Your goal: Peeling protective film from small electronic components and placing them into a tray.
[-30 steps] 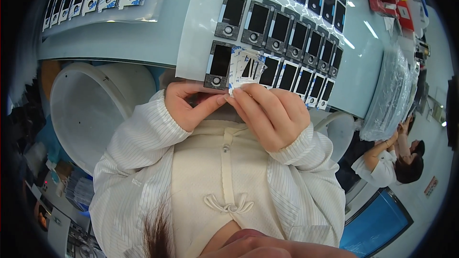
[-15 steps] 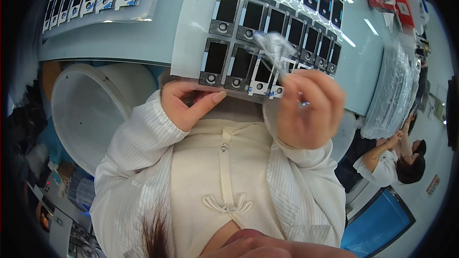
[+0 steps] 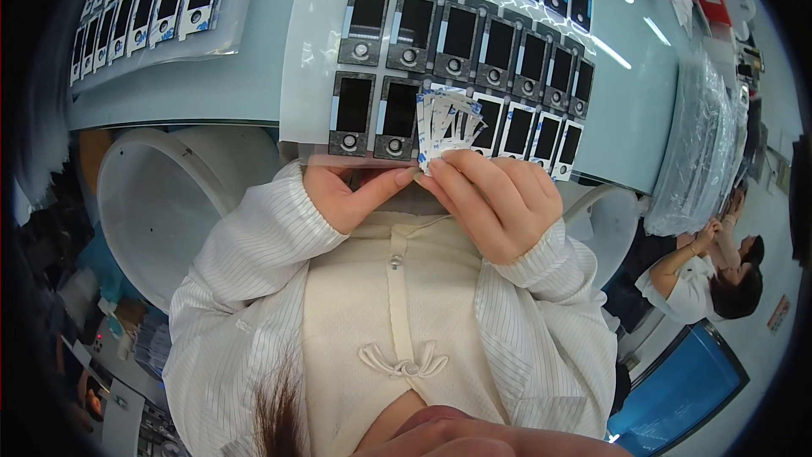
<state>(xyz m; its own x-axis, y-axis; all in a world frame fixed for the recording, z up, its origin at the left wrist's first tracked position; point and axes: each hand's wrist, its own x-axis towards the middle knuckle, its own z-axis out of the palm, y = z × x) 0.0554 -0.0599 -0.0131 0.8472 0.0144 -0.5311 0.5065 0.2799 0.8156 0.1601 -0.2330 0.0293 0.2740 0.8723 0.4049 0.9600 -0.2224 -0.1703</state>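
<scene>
While a fan of small white strips point(image 3: 448, 123) sat pinched in the right hand point(image 3: 495, 203), that hand had come back down from its raised position half a second before, meeting the left hand point(image 3: 351, 195), whose thumb and fingers closed on the clear sheet point(image 3: 313, 59) of dark rectangular parts at the worktop point(image 3: 228, 85) edge.

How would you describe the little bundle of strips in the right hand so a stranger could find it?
Start at the clear plastic sheet of dark rectangular parts on the pale blue table. At its near edge, the right hand pinches a fan of white strips, the only loose paper-like pieces there.
</scene>
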